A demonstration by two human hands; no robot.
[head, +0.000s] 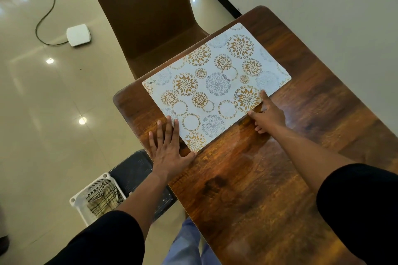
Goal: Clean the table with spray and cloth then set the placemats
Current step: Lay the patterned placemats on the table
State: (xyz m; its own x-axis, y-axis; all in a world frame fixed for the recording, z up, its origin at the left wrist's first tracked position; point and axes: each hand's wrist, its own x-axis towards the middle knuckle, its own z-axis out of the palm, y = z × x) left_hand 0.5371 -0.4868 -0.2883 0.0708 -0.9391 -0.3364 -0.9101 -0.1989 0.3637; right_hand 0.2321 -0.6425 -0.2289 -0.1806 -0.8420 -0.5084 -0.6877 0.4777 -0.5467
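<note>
On the wooden worktop [269, 178], toward its eleven o'clock end, a single placemat [215, 86] lies flat, white with gold and grey flower circles and a small printed word at its nine o'clock corner. Its long edge runs parallel to the worktop's end, just short of the rim.

My left hand [170, 150] lies flat at the mat's seven o'clock corner, fingers straight and spread. The fingertips rest on the mat's short edge while the palm sits on the bare wood beside the corner. It grips nothing.

My right hand [267, 114] is at the mat's near long edge, around four o'clock from the mat's middle. The forefinger stretches out along the mat's surface, the thumb points along the edge toward nine o'clock, and the other fingers curl under against the wood. Whether thumb and finger truly pinch the edge I cannot tell; it looks more like pressing.

Beyond the worktop at twelve o'clock stands a brown chair [146, 17], pushed close to the end. Down on the floor [43, 114] at seven o'clock from my left hand sits a white basket [86, 196] with a striped cloth [103, 200] inside, next to a dark tray-like thing [131, 172]. Farther off at ten o'clock a white box [78, 34] lies on the floor with a cable [48, 13] trailing from it.
</note>
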